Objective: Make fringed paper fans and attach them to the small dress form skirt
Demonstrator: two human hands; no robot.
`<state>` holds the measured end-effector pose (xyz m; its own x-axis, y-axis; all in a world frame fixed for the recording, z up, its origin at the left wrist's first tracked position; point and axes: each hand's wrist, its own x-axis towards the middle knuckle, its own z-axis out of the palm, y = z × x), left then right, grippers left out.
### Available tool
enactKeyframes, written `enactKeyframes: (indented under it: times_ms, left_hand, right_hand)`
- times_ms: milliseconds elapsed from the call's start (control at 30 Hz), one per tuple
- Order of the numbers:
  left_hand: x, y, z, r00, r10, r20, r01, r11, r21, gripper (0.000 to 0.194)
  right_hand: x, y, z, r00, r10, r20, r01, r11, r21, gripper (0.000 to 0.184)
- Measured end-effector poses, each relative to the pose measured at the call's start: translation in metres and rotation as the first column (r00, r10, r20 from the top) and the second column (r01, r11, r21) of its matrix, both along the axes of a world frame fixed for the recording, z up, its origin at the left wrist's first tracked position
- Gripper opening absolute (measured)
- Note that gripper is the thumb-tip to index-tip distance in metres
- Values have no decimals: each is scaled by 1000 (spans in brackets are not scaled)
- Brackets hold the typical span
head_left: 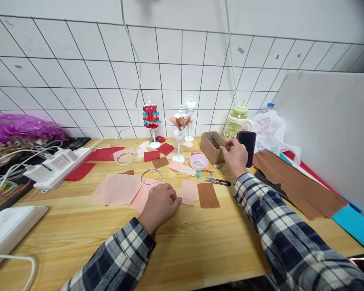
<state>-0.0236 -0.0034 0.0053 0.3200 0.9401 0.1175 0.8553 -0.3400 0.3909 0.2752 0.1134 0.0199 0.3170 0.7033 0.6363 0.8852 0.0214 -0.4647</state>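
The right grip (236, 157) is at 1 open brown cardboard box (209, 150), the left grip (160, 205) by 1 small pink cloth rectangle (189, 191); can't tell if either is closed.

Wall (169, 76) — white, black-gridded.

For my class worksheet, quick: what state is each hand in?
Left hand: loosely curled by pink cloth; grip can't be told.
Right hand: fingers bent at box; grip can't be told.

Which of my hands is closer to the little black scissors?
Your right. The right hand is just above the scissors, by the cardboard box; the left hand is farther off, beside the pink fabric piece.
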Motion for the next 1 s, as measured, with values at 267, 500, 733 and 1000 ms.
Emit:
enactKeyframes:
  times_ms: [267, 500, 733, 1000]
  left_hand:
    - [2, 1, -3, 999, -23, 32, 24, 999, -21, 13]
    - [1, 1, -3, 999, -39, 18, 39, 999, -24, 10]
    - [1, 2, -3, 998, -55, 15, 56, 998, -32, 10]
    - [-1, 4, -3, 981, -165, 100, 156, 984, 86, 12]
  right_hand:
    - [-16, -39, -21, 979, 204, 15, -204, 972, 116, 13]
    - [-57, -77, -13, 781, 623, 40, -586, 754, -296, 18]
    - [-89, -93, -18, 684, 723, 94, -543, 591, -597, 48]
    - [-70, -88, -11, 722, 686, 85, -592, 677, -437, 36]
